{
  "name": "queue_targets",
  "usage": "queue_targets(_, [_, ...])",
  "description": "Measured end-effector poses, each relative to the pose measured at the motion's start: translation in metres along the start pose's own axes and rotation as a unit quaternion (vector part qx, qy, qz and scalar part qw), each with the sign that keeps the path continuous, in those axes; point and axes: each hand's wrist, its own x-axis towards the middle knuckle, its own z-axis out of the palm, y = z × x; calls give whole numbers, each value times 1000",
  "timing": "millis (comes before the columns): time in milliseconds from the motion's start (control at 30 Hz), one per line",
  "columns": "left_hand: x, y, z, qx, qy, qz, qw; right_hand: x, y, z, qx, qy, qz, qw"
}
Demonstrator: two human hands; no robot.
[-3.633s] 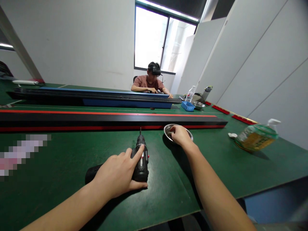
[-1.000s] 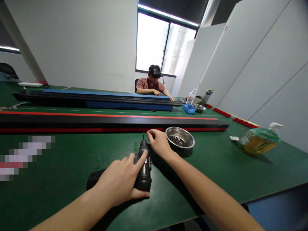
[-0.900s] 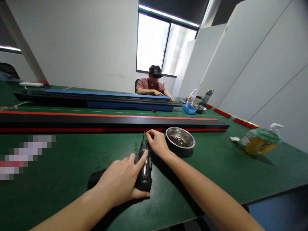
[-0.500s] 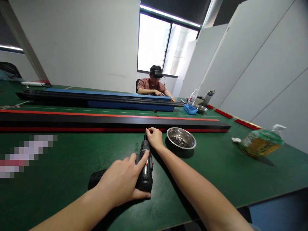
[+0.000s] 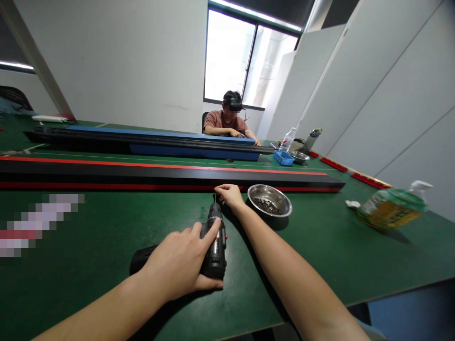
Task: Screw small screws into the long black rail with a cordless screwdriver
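Note:
A black cordless drill lies on its side on the green table, its bit pointing away from me at the long bar. My left hand is wrapped round the drill body, index finger stretched along it. At the bit's tip, my right hand is pinched; whatever sits between the fingertips is too small to make out. Just beyond runs a long black bar with red edges. Right of my right hand stands a steel bowl with many small dark screws in it.
Across the table a person sits behind blue and black long bars. A blue basket and a clear bottle stand at the far right. Nearer, a large green-labelled jug lies tilted. Red strips line the right edge.
The view has shifted slightly. My left hand keeps its hold on the drill, and my right fingertips stay at the bit's tip with little visible movement.

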Motion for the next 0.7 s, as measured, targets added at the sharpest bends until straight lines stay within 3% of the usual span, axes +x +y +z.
queue_targets(700, [1, -1, 1, 5, 2, 0, 1000, -5, 4, 5, -103, 22, -25, 994])
